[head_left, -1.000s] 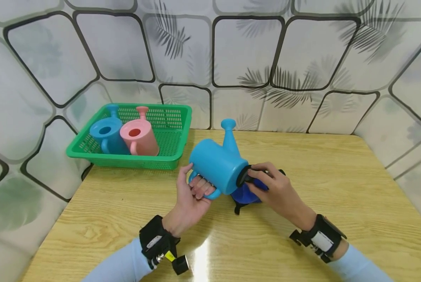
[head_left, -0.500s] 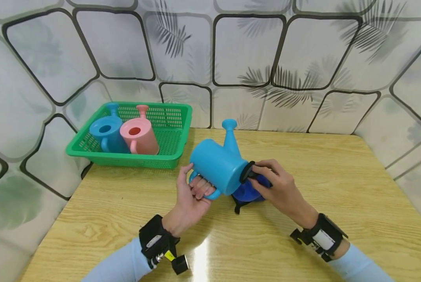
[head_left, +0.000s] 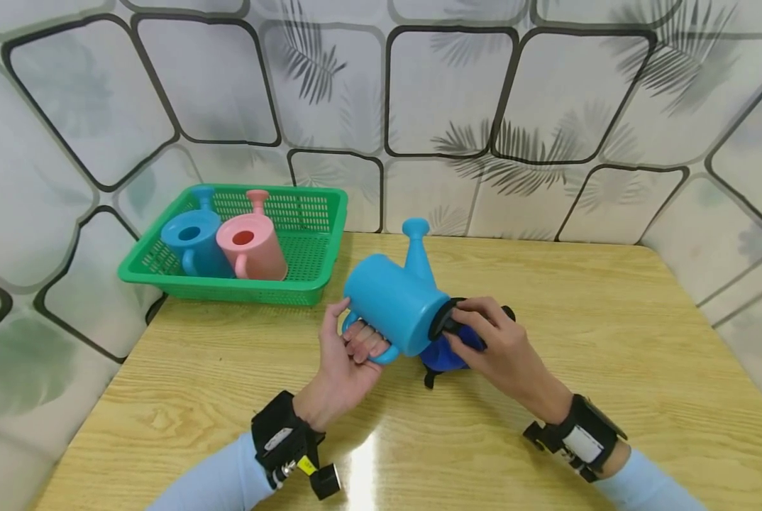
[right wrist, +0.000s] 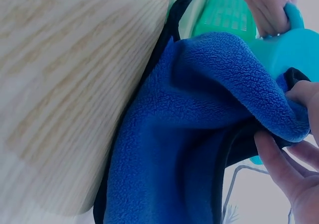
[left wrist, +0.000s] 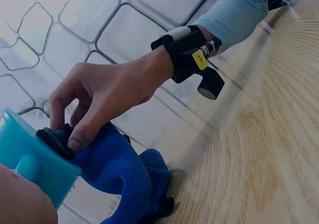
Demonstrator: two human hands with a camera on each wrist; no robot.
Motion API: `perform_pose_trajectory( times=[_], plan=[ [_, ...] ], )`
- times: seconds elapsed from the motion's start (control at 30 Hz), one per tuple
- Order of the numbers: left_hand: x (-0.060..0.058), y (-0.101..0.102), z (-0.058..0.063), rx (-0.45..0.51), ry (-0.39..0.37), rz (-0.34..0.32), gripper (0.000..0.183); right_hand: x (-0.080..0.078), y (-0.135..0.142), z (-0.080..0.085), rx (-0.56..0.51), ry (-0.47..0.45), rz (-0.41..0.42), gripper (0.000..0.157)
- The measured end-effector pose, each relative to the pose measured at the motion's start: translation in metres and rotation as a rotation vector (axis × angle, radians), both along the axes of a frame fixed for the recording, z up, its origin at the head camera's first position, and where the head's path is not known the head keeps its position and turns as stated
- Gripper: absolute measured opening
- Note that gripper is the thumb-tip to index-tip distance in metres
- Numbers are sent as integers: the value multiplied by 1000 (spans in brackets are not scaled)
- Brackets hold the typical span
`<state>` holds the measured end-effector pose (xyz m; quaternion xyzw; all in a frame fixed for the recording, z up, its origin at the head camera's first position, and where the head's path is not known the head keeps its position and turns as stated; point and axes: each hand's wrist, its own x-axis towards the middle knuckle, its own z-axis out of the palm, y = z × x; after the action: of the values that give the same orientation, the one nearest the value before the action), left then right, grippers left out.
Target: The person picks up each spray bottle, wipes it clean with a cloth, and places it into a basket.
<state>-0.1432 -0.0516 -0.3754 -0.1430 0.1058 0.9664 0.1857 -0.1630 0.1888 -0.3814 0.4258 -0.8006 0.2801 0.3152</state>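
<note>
A light blue watering can (head_left: 387, 301) is tilted on its side above the table, its spout pointing away. My left hand (head_left: 349, 355) grips it by the handle, fingers curled through the loop. In my right hand (head_left: 496, 341) I pinch a blue plush cloth (right wrist: 164, 124) with black edging. A bunched part of the cloth lies against the can's right-hand end, near the base of the spout, as the left wrist view shows. The rest of the cloth hangs below my right hand, down to the table.
At the back left of the wooden table (head_left: 611, 319) stands a green plastic basket (head_left: 247, 291). It holds a blue watering can (head_left: 211, 255) and a pink watering can (head_left: 262, 252), side by side at its left. A patterned wall (head_left: 448, 99) rises behind the table.
My right hand shifts slightly right, then back left, with the cloth along the end of the can. The watering can and my left hand stay nearly still.
</note>
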Motion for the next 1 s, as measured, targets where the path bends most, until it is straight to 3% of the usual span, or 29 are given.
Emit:
perform_pose_trajectory(
  times=[0.2, 1.0],
  plan=[
    [1, -1, 0, -8, 0, 3, 51, 5, -6, 1, 33, 9, 6, 42],
    [2, -1, -2, -21, -5, 34, 52, 20, -21, -7, 161, 30, 111, 41]
  ],
)
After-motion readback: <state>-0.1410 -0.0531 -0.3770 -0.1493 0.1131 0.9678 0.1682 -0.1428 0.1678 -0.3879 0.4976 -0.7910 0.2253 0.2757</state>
